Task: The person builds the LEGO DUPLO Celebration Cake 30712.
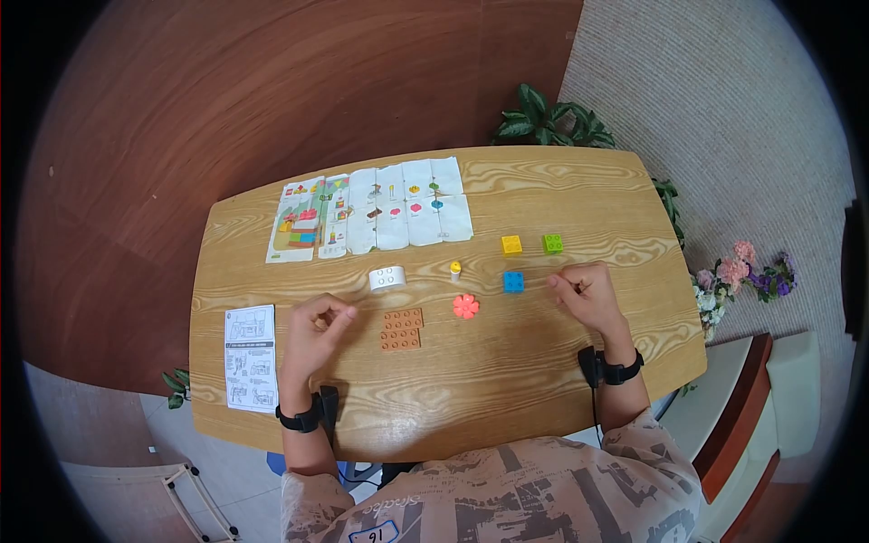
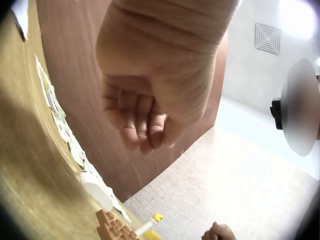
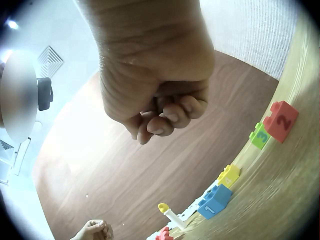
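Head view shows the left grip [image 1: 317, 330] loosely curled between the brown bricks [image 1: 403, 320] and the left edge of the desk [image 1: 543, 380], the right grip [image 1: 590, 297] balled between the blue brick [image 1: 513, 282] and the right edge, both seemingly empty, so a clean pinch probably wants each widened first.

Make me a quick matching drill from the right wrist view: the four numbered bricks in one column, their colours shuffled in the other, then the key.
Bricks:
A. brick marked 1
B. brick marked 2
C. brick marked 3
D. brick marked 4

Colours:
i. green
ii. yellow
iii. blue
iv. red

Right pairs: A-iii, B-iv, C-i, D-ii.
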Demonstrator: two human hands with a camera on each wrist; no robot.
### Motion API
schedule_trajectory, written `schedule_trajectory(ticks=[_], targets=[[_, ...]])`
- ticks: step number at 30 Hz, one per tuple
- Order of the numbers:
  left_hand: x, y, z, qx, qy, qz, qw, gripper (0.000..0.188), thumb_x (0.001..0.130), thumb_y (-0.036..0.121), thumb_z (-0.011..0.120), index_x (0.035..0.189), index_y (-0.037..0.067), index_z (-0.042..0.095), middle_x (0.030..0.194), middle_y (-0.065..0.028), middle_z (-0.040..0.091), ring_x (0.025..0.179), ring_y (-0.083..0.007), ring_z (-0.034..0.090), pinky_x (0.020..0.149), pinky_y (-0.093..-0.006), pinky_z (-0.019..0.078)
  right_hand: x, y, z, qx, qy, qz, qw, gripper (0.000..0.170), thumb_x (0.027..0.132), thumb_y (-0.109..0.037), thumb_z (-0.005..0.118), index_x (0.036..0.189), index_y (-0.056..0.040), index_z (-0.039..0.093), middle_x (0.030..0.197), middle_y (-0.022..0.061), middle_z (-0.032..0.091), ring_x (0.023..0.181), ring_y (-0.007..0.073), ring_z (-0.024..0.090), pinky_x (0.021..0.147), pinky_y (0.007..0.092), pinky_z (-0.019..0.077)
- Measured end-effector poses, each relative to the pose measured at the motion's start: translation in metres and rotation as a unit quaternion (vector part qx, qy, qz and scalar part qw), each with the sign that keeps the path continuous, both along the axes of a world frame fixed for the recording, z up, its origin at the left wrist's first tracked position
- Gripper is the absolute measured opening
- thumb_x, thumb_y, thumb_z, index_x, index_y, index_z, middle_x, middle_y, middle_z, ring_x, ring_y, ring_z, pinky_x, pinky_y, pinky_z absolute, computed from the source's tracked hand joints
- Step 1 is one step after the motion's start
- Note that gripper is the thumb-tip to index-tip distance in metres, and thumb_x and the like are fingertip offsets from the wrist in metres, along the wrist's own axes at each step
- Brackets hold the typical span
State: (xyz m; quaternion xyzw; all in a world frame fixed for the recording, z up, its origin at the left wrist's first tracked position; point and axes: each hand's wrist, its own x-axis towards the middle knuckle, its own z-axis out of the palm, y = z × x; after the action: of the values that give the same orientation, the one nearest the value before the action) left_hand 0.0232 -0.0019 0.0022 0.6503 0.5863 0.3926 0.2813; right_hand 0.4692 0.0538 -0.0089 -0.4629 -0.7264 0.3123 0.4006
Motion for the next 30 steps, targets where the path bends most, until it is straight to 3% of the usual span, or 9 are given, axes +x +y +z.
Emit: schedule_trajectory(ticks=[4,7,13,19,22,28,30], targets=[[0.004,-0.004,0.011,-0.174,0.105,-0.099,0.974,0.019,0.091,0.018,0.086,0.092,0.001,0.077,0.078,-0.0094,0.073,0.068,-0.0159,0.066,0.064,-0.0327,0.0508,-0.001,-0.001,0.004,0.002,-0.004,0.004,1.000,0.045,0.100,-0.014,0.078,0.060,-0.0005,0.062,0.050,0.0068,0.058,0.047,0.0113,0.061,0.045,0.0291,0.0391],[0.004,-0.001,-0.008,-0.159,0.091,-0.188,0.965,0.022,0.086,0.020,0.090,0.091,0.003,0.076,0.080,-0.0112,0.072,0.069,-0.0199,0.067,0.064,-0.0347,0.0521,-0.002,-0.001,0.005,0.009,-0.012,0.004,1.000,0.045,0.100,-0.014,0.078,0.060,-0.0005,0.061,0.049,0.0069,0.057,0.047,0.0119,0.062,0.045,0.0292,0.0392],[0.015,-0.001,-0.004,-0.162,0.131,-0.192,0.959,0.029,0.080,0.021,0.093,0.084,0.004,0.070,0.079,-0.0104,0.071,0.069,-0.0244,0.069,0.065,-0.0367,0.0528,-0.002,-0.002,0.006,0.016,-0.016,0.003,1.000,0.045,0.100,-0.015,0.078,0.060,-0.0007,0.061,0.050,0.0070,0.057,0.046,0.0117,0.059,0.045,0.0299,0.0382],[0.036,-0.003,0.012,-0.150,0.214,-0.183,0.948,0.036,0.076,0.022,0.095,0.093,0.007,0.067,0.077,-0.0096,0.070,0.073,-0.0300,0.070,0.066,-0.0409,0.0534,0.000,-0.002,0.002,0.013,-0.034,0.000,0.999,0.040,0.098,-0.017,0.080,0.065,0.0000,0.064,0.051,0.0097,0.055,0.045,0.0154,0.051,0.046,0.0339,0.0359],[0.040,-0.004,0.014,-0.140,0.231,-0.186,0.945,0.040,0.075,0.023,0.095,0.099,0.008,0.067,0.077,-0.0090,0.070,0.075,-0.0311,0.071,0.068,-0.0423,0.0538,-0.007,-0.004,0.011,0.053,-0.107,-0.004,0.993,0.032,0.097,-0.010,0.076,0.070,0.0010,0.065,0.059,0.0071,0.059,0.051,0.0125,0.052,0.049,0.0304,0.0389],[0.041,-0.004,0.012,-0.139,0.255,-0.186,0.939,0.036,0.076,0.021,0.094,0.097,0.009,0.066,0.078,-0.0090,0.070,0.077,-0.0328,0.071,0.068,-0.0433,0.0539,-0.005,-0.003,0.007,0.043,-0.078,-0.023,0.996,0.025,0.095,-0.011,0.081,0.078,0.0013,0.068,0.063,0.0096,0.058,0.053,0.0145,0.052,0.050,0.0314,0.0396],[0.041,-0.004,0.010,-0.128,0.258,-0.191,0.938,0.035,0.077,0.020,0.093,0.095,0.009,0.066,0.077,-0.0089,0.070,0.077,-0.0328,0.071,0.069,-0.0435,0.0539,-0.006,-0.003,0.007,0.041,-0.077,-0.025,0.996,0.025,0.093,-0.014,0.083,0.077,0.0006,0.069,0.063,0.0116,0.058,0.052,0.0199,0.053,0.050,0.0346,0.0394]])
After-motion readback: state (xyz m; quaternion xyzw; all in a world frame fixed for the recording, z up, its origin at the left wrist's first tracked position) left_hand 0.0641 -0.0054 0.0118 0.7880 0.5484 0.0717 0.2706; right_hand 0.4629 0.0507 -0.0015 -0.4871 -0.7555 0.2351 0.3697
